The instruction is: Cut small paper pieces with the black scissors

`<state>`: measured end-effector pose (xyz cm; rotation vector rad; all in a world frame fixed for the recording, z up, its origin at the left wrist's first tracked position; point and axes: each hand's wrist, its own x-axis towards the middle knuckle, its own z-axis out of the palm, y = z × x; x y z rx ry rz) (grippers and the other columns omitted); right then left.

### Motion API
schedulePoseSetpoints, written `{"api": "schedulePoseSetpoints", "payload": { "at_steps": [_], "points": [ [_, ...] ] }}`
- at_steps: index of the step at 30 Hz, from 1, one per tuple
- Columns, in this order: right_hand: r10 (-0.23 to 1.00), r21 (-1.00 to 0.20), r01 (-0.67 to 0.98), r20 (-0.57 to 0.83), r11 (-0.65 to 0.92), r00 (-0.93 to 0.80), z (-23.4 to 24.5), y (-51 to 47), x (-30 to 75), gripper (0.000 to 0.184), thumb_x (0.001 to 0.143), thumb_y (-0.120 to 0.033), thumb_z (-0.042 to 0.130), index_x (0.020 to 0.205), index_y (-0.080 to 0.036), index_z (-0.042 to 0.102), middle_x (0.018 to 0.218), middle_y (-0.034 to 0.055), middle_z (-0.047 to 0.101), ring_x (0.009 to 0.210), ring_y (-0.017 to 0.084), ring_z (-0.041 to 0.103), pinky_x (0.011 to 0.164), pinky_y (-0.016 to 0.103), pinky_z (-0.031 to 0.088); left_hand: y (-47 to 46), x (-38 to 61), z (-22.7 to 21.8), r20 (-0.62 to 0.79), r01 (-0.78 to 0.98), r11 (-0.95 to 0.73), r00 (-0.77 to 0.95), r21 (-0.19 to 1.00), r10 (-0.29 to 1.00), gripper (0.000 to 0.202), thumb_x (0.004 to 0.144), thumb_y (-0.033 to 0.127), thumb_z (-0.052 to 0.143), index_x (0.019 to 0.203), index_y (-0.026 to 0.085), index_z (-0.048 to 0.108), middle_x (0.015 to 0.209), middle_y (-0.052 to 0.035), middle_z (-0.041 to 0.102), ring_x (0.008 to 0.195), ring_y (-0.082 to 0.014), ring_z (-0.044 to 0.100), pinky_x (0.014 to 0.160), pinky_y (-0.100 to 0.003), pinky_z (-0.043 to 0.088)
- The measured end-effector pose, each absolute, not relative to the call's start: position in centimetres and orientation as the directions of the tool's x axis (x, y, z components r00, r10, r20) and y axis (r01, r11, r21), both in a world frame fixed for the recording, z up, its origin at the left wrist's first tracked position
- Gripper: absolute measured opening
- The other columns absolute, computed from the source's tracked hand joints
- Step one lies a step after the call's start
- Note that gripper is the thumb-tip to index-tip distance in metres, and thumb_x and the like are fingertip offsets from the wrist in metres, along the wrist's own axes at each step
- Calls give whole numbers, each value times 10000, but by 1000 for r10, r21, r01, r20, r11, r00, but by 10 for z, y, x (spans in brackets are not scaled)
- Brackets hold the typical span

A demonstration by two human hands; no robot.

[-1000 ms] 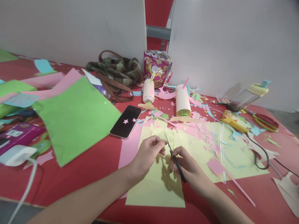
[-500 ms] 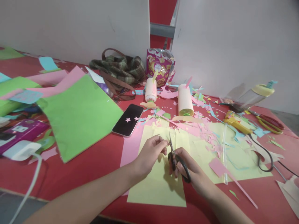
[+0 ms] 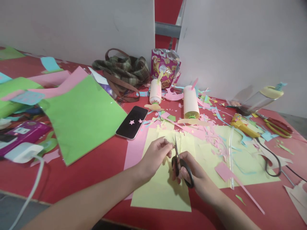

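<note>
Black-handled scissors are in my right hand, fingers through the loops and blades pointing away from me. Just left of the blades, my left hand is closed in a pinch; whatever its fingertips hold is too small to make out. Both hands are over a pale yellow sheet, which overlaps a pink sheet. Beyond my left hand lies a black phone with two small pink paper stars on its screen.
Two paper-wrapped bottles stand behind the paper scraps. A yellow glue gun, a clear glue stick and red-handled scissors lie right. On the left are a green sheet and a white charger. A plaid bag sits behind.
The scissors have shifted very slightly in my right hand, their handles a little to the left. My left hand keeps its pinch, and the view has moved a touch.
</note>
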<state>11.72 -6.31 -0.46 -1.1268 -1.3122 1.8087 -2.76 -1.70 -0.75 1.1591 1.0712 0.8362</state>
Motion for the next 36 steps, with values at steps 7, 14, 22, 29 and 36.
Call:
{"api": "schedulePoseSetpoints", "payload": {
  "at_steps": [7,14,22,29,36],
  "points": [
    [863,-955,-34,-250,-294,-438,-8,-63,118,208,774,-398,431,807,-208,352,596,-25,491,603,116,438,606,293,349,-14,-32,-2,-168,81,150,320,985,932,203,749,264,404,578,157,424,600,22,455,615,-94,447,590,-215,343],
    [862,-950,-23,-272,-312,-428,-6,-63,120,214,770,-390,443,800,-207,336,666,-5,517,576,97,422,594,283,346,-5,-38,-1,-122,102,88,395,991,911,189,740,251,424,579,152,428,557,33,440,544,-79,422,520,-206,334],
    [854,-945,-31,-279,-325,-439,-7,-63,117,213,769,-372,456,803,-215,316,665,-20,490,562,90,433,569,265,348,4,-44,5,-120,181,39,464,983,877,138,711,220,438,598,145,462,557,35,456,547,-81,438,531,-209,345],
    [843,-944,-17,-286,-330,-456,-3,-64,117,212,763,-356,470,783,-216,311,685,-18,481,583,94,453,546,248,346,12,-53,6,-150,196,52,525,979,837,119,675,220,482,582,146,471,552,33,473,538,-81,457,527,-201,347],
    [832,-940,-24,-289,-340,-474,-2,-64,117,228,755,-362,479,795,-215,310,697,-20,470,571,84,454,512,232,342,18,-61,7,-174,230,39,603,972,779,134,668,249,498,582,148,480,561,21,491,546,-94,469,535,-212,360]
  ]
}}
